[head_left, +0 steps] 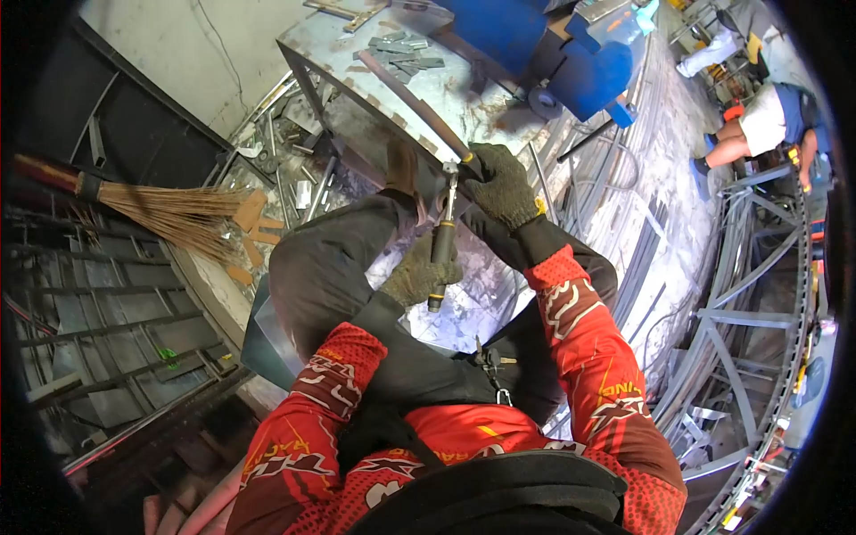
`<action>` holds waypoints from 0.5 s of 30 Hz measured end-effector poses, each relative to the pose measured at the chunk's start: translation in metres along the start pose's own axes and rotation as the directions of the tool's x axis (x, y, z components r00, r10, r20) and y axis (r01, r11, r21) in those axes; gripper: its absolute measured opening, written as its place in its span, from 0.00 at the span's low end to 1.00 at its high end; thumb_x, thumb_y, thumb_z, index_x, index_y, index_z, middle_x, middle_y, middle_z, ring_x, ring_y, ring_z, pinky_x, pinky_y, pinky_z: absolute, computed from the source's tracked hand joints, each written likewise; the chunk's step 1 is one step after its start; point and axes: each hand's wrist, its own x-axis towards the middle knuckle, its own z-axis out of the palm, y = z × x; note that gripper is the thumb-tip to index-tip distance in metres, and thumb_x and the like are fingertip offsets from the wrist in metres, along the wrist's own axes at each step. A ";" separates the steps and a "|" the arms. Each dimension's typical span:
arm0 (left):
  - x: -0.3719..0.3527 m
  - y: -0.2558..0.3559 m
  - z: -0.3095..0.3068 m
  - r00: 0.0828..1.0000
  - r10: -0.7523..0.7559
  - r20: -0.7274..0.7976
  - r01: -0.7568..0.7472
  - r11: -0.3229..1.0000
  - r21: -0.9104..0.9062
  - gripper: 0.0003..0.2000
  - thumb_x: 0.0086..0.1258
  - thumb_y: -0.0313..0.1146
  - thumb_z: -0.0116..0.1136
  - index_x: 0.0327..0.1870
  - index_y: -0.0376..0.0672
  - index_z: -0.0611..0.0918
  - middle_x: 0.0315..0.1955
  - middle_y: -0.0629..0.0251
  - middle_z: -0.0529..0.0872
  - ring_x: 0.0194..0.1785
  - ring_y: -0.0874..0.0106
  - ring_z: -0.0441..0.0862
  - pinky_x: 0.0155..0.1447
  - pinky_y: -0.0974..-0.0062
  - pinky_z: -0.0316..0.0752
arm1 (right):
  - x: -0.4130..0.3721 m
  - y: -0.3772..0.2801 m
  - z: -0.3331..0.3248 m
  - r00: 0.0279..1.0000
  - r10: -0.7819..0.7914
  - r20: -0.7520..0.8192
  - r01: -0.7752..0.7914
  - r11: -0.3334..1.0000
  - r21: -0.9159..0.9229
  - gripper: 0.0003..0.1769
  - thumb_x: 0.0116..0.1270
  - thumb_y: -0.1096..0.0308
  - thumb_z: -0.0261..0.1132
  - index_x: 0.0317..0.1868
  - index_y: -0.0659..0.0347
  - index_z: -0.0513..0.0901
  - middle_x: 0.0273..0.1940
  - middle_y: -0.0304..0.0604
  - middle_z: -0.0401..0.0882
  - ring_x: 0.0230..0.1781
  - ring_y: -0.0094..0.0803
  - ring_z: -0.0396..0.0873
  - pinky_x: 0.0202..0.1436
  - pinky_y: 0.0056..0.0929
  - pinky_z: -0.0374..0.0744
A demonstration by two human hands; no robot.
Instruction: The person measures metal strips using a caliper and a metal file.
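Grasping a black tool (442, 245) off the tabletop (325, 45)'s near edge

Clenched round the tool's dark handle with the fingers of the left hand (421, 273), clear of the tabletop. Bent at a brown bar (415, 105)'s near end with the fingers of the right hand (505, 185), just off the tabletop; cannot tell how tightly. Farther out, reaching over the tabletop's edge with the bar, near loose metal pieces (406, 52) on top. Left of the tabletop, littered with scraps and a broom (160, 205). Could skid off into the right glove, through weak bracing; could also scatter pieces off the tabletop, through 1 sudden bar swing.
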 end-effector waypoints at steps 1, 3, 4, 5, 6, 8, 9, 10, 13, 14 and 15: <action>0.000 0.005 0.000 0.999 -0.038 -0.006 0.038 0.997 0.074 0.28 0.61 0.34 0.79 0.59 0.41 0.75 0.42 0.66 0.80 0.41 0.70 0.81 0.48 0.67 0.81 | -0.002 0.000 0.000 1.000 -0.006 0.006 0.006 1.000 0.016 0.24 0.58 0.63 0.79 0.55 0.60 0.87 0.49 0.54 0.86 0.54 0.53 0.84 0.58 0.48 0.82; -0.001 0.008 0.000 0.997 -0.078 -0.011 0.079 0.986 0.150 0.28 0.60 0.36 0.80 0.58 0.41 0.76 0.41 0.66 0.80 0.41 0.69 0.81 0.48 0.67 0.81 | -0.005 0.003 0.001 1.000 -0.008 0.009 0.007 0.999 0.033 0.24 0.58 0.64 0.79 0.55 0.60 0.87 0.49 0.53 0.86 0.53 0.53 0.84 0.58 0.48 0.82; 0.000 0.007 0.000 0.998 -0.069 -0.013 0.070 0.985 0.158 0.28 0.60 0.36 0.80 0.57 0.41 0.77 0.41 0.65 0.81 0.41 0.69 0.81 0.48 0.66 0.81 | -0.005 0.005 0.003 1.000 -0.013 0.010 0.013 0.999 0.045 0.24 0.58 0.65 0.79 0.55 0.60 0.87 0.49 0.53 0.86 0.53 0.53 0.83 0.58 0.47 0.82; 0.000 0.007 0.000 0.998 -0.058 -0.015 0.059 0.984 0.167 0.27 0.60 0.37 0.80 0.56 0.41 0.77 0.40 0.65 0.81 0.42 0.68 0.81 0.48 0.65 0.81 | -0.006 0.007 0.003 1.000 -0.019 0.010 0.018 0.998 0.057 0.24 0.57 0.66 0.79 0.54 0.60 0.86 0.49 0.53 0.85 0.53 0.53 0.83 0.57 0.47 0.82; 0.000 0.006 0.000 0.998 -0.056 -0.012 0.057 0.984 0.168 0.27 0.60 0.37 0.80 0.56 0.41 0.77 0.40 0.65 0.81 0.42 0.68 0.81 0.48 0.65 0.81 | -0.006 0.005 0.002 1.000 -0.019 0.007 0.018 0.998 0.055 0.24 0.57 0.66 0.79 0.54 0.60 0.86 0.49 0.53 0.85 0.53 0.53 0.83 0.57 0.47 0.82; 0.001 0.003 0.001 0.997 -0.066 -0.033 0.069 0.991 0.116 0.26 0.59 0.38 0.80 0.54 0.41 0.78 0.40 0.63 0.82 0.42 0.67 0.82 0.48 0.64 0.80 | -0.009 0.000 0.000 1.000 -0.018 -0.012 0.019 0.997 0.078 0.23 0.57 0.68 0.78 0.54 0.61 0.86 0.50 0.53 0.85 0.52 0.53 0.83 0.56 0.47 0.82; 0.001 0.001 0.001 0.997 -0.064 -0.032 0.067 0.991 0.116 0.26 0.59 0.38 0.80 0.54 0.41 0.78 0.40 0.63 0.82 0.42 0.67 0.82 0.48 0.64 0.80 | -0.009 -0.001 0.000 1.000 -0.019 -0.013 0.020 0.997 0.076 0.23 0.57 0.68 0.78 0.54 0.61 0.86 0.50 0.53 0.85 0.52 0.53 0.83 0.56 0.47 0.82; 0.001 -0.001 0.001 0.998 -0.062 -0.033 0.065 0.992 0.105 0.27 0.59 0.39 0.80 0.55 0.40 0.78 0.41 0.63 0.82 0.43 0.67 0.82 0.48 0.63 0.80 | -0.009 -0.001 0.001 1.000 -0.011 -0.009 0.012 0.998 0.062 0.23 0.57 0.69 0.78 0.54 0.61 0.86 0.50 0.53 0.85 0.51 0.53 0.83 0.56 0.47 0.82; 0.001 -0.005 0.000 0.998 -0.059 -0.035 0.063 0.991 0.121 0.29 0.58 0.40 0.81 0.55 0.40 0.77 0.41 0.62 0.83 0.43 0.66 0.82 0.49 0.63 0.80 | -0.012 -0.005 0.002 1.000 0.009 -0.020 -0.008 0.998 0.056 0.20 0.59 0.68 0.75 0.53 0.60 0.86 0.49 0.51 0.85 0.53 0.54 0.82 0.57 0.49 0.81; 0.002 -0.005 0.000 0.998 -0.057 -0.038 0.062 0.987 0.147 0.29 0.57 0.41 0.81 0.56 0.40 0.77 0.41 0.62 0.83 0.43 0.65 0.82 0.49 0.62 0.80 | -0.013 -0.006 0.002 0.999 0.019 -0.035 -0.017 0.998 0.065 0.18 0.61 0.66 0.73 0.52 0.59 0.86 0.48 0.50 0.86 0.54 0.54 0.81 0.57 0.51 0.80; 0.002 -0.003 0.000 0.998 -0.056 -0.037 0.061 0.987 0.147 0.29 0.57 0.41 0.81 0.56 0.40 0.77 0.41 0.62 0.83 0.43 0.65 0.82 0.49 0.62 0.80 | -0.014 -0.006 0.004 0.999 0.019 -0.036 -0.017 0.998 0.064 0.18 0.61 0.66 0.73 0.52 0.59 0.86 0.48 0.50 0.86 0.54 0.54 0.81 0.57 0.51 0.80</action>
